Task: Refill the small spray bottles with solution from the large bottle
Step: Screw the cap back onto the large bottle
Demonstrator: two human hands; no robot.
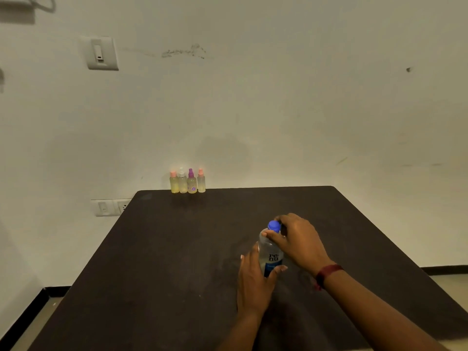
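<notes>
The clear, blue-labelled large plastic bottle (271,254) is gripped by the left hand (253,282), its blue cap (274,226) pinched by the right hand (298,241); uncapping appears in hand, and twisting off is called for next.

Front and centre, the tall clear plastic bottle with a blue cap (271,252) stands upright on the dark table (177,249). Its cap is on and its blue "renu" label faces us. The left hand (253,282) grips its body and the right hand (298,241) pinches the cap. At the far edge, four small clear spray bottles (187,182) stand upright in a tight row. Their tops run peach, white, purple, peach, and there's pale yellowish liquid inside.
</notes>
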